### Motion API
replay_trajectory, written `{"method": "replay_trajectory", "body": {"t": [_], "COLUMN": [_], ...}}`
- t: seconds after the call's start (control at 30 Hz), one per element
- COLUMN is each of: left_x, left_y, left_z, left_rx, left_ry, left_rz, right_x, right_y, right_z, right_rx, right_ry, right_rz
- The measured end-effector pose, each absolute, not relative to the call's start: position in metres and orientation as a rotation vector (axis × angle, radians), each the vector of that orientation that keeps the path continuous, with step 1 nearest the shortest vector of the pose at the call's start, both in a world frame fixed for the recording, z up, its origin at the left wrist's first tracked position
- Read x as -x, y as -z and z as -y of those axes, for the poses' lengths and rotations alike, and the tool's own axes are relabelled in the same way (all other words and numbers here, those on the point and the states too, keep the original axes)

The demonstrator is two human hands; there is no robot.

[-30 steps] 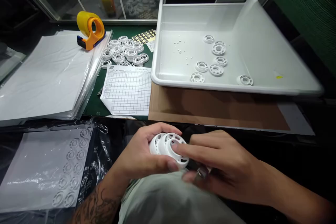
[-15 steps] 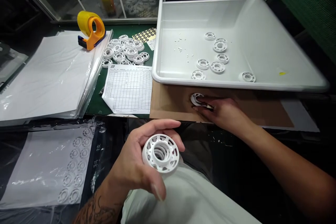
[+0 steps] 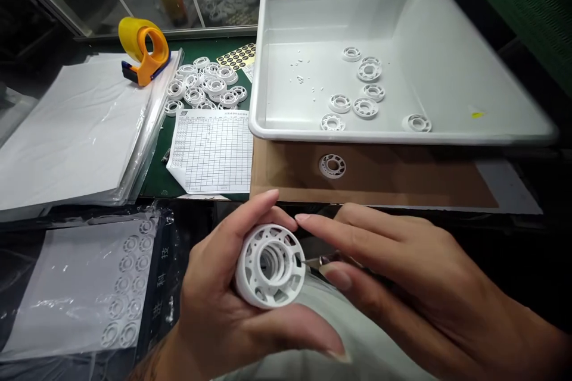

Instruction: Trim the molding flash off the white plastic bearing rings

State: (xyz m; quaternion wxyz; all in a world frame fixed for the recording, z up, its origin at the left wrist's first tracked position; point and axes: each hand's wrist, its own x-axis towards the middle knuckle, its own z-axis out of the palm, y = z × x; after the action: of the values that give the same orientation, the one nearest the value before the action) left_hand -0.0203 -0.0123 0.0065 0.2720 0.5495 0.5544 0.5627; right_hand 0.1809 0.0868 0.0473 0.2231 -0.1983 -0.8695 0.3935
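Note:
My left hand (image 3: 212, 292) is wrapped round a stack of white plastic rings (image 3: 271, 263), tilted so that the front ring's slotted face shows. Between the thumb and fingers of my right hand (image 3: 402, 268) is a thin metal tool with a pointed tip (image 3: 318, 261); its handle is mostly hidden, so I cannot tell its kind. The tip meets the right edge of the front ring, at one of its slots. A single white ring (image 3: 323, 166) lies flat on the cardboard (image 3: 290, 174) beyond my hands.
A white tray (image 3: 304, 136) holds several rings and small white scraps. To its left are a ring pile (image 3: 208, 83), a printed form (image 3: 214, 152), a label sheet (image 3: 239, 57) and a tape dispenser (image 3: 146, 53) on bagged sheets (image 3: 67, 125). Packed rings (image 3: 129, 262) lie lower left.
My right hand has let go of the ring on the cardboard and come down to the stack, bringing the metal tool against it. My left hand has tilted the stack slightly.

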Motion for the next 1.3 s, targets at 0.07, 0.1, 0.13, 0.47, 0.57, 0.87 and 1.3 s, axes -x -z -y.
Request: {"method": "replay_trajectory", "body": {"t": [0.07, 0.1, 0.13, 0.47, 0.57, 0.87, 1.3], "left_x": [0.019, 0.019, 0.019, 0.019, 0.019, 0.017, 0.026], "left_y": [-0.007, -0.007, -0.007, -0.005, -0.007, -0.010, -0.007], "left_z": [0.015, 0.016, 0.017, 0.016, 0.014, 0.018, 0.017], "left_rx": [-1.539, -1.555, -1.558, -1.671, -1.711, -1.723, -1.347], "left_ry": [-1.518, -1.517, -1.513, -1.488, -1.485, -1.486, -1.498], "left_rz": [-1.581, -1.604, -1.613, -1.600, -1.600, -1.699, -1.296], "right_x": [-0.179, -0.178, -0.178, -0.180, -0.179, -0.179, -0.183], "right_y": [-0.045, -0.044, -0.043, -0.039, -0.041, -0.042, -0.040], "right_z": [-0.084, -0.084, -0.084, -0.083, -0.085, -0.084, -0.086], "right_rx": [0.555, 0.564, 0.562, 0.593, 0.580, 0.552, 0.553], "right_ry": [-1.076, -1.061, -1.041, -1.067, -1.048, -0.925, -1.005], "right_rz": [2.401, 2.404, 2.407, 2.437, 2.461, 2.478, 2.436]}}
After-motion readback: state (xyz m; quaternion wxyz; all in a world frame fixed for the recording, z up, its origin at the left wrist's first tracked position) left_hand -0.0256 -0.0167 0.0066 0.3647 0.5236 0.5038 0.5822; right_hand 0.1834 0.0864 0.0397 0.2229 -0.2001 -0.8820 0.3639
